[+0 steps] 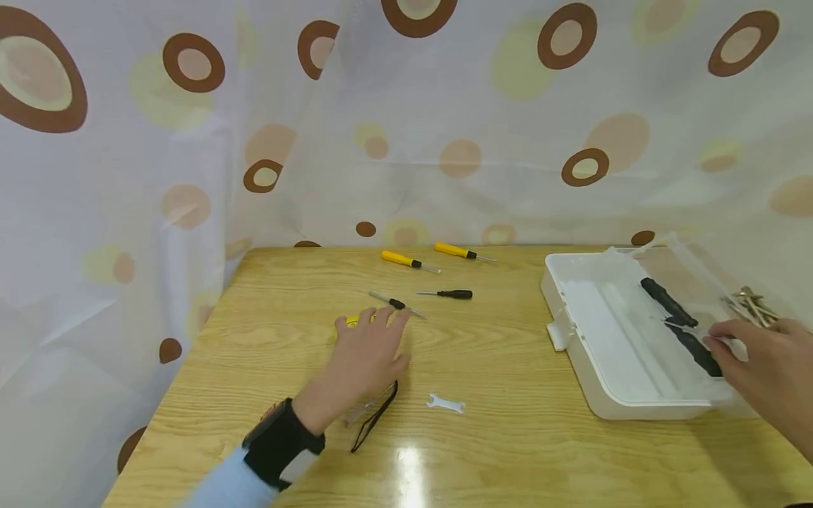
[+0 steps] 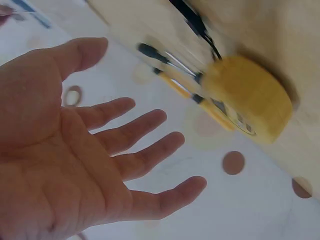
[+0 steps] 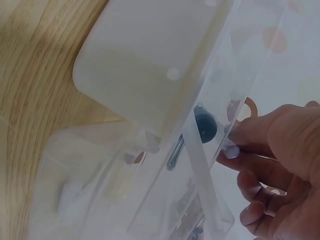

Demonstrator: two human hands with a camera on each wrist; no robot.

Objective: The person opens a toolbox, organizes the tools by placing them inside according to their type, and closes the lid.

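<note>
My left hand [image 1: 362, 356] is over the table with its fingers spread, holding nothing. Just beyond its fingertips lies a yellow tape measure [image 2: 252, 100], partly hidden by them in the head view; the left wrist view shows a gap between hand and tape. At the right, my right hand [image 1: 765, 356] pinches the edge of a clear plastic tray [image 3: 200, 165] between thumb and fingers. That tray sits tilted over the white toolbox [image 1: 574, 367]. Black-handled tools [image 1: 667, 300] and metal pieces [image 1: 756, 307] lie in or behind the clear plastic; which one is hard to tell.
Two yellow-handled screwdrivers [image 1: 399, 259] lie near the table's back edge. A black screwdriver [image 1: 454, 294] and a thin double-ended shaft [image 1: 396, 304] lie nearer. A small wrench [image 1: 446, 403] and a black strap [image 1: 376, 420] are in front. A patterned cloth [image 1: 413, 176] hangs behind.
</note>
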